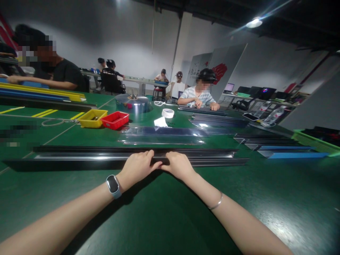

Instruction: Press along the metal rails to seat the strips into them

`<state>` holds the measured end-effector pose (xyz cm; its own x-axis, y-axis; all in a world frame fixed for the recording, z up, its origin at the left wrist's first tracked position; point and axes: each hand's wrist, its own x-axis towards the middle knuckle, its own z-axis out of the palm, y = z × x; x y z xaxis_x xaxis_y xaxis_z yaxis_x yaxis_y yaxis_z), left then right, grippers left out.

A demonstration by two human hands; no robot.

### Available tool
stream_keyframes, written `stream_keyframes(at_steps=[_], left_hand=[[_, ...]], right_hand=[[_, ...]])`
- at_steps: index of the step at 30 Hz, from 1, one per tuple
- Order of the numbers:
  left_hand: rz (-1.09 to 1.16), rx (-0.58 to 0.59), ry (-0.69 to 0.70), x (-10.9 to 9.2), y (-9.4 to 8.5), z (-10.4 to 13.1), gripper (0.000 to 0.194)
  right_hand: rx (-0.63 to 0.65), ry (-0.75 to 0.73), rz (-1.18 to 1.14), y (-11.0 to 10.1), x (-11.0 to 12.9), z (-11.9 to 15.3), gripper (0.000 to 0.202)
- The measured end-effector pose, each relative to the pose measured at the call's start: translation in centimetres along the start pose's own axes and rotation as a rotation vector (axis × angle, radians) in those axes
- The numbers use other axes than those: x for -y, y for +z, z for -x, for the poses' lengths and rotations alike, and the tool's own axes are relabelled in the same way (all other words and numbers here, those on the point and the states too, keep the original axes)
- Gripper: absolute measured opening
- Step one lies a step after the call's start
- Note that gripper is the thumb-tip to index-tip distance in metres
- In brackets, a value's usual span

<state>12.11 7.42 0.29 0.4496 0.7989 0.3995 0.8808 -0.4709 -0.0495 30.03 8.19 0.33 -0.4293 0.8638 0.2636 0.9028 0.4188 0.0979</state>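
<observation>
A long black channel profile (79, 163) lies crosswise on the green table (164, 212), with a shiny strip along its inside. Near its middle, my left hand (138, 164) grips it, thumb on the near wall and fingers bent over inside. Just to the right, my right hand (180, 164) holds the same profile in a like grip, the two thumb tips almost touching. The fingertips of both hands are partly hidden by the profile. Beyond it lie clear plastic strips (164, 136).
Past the strips stand a yellow bin (92, 118), a red bin (115, 120), a tape roll (168, 113) and a round metallic coil (132, 104). Blue and black profiles (294, 155) lie at right, near a green basket (316, 142). People sit at the far side and left.
</observation>
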Motion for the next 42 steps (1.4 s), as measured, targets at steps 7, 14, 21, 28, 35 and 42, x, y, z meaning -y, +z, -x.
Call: stream_keyframes(at_steps=[7,14,21,28,35,42], left_hand=[[-0.018,-0.003,0.024,-0.1,0.0,0.0,0.048],[-0.002,-0.028,0.075,0.1,0.3,0.0,0.047],[-0.007,-0.034,0.082,0.2,0.6,0.0,0.047],[0.011,-0.029,0.060,0.2,0.6,0.1,0.048],[0.006,0.010,0.039,0.2,0.5,0.0,0.052],[-0.020,0.016,0.043,0.1,0.5,0.0,0.054]], right_hand=[[0.020,-0.011,-0.001,0.1,-0.1,-0.1,0.044],[0.023,-0.018,-0.009,0.2,-0.1,-0.2,0.042],[-0.035,-0.061,-0.109,0.5,-0.4,-0.2,0.038],[-0.007,-0.047,-0.199,0.4,-0.4,-0.3,0.041],[0.061,0.021,-0.184,0.0,-0.1,-0.4,0.042],[0.022,0.080,-0.091,-0.2,0.6,0.1,0.040]])
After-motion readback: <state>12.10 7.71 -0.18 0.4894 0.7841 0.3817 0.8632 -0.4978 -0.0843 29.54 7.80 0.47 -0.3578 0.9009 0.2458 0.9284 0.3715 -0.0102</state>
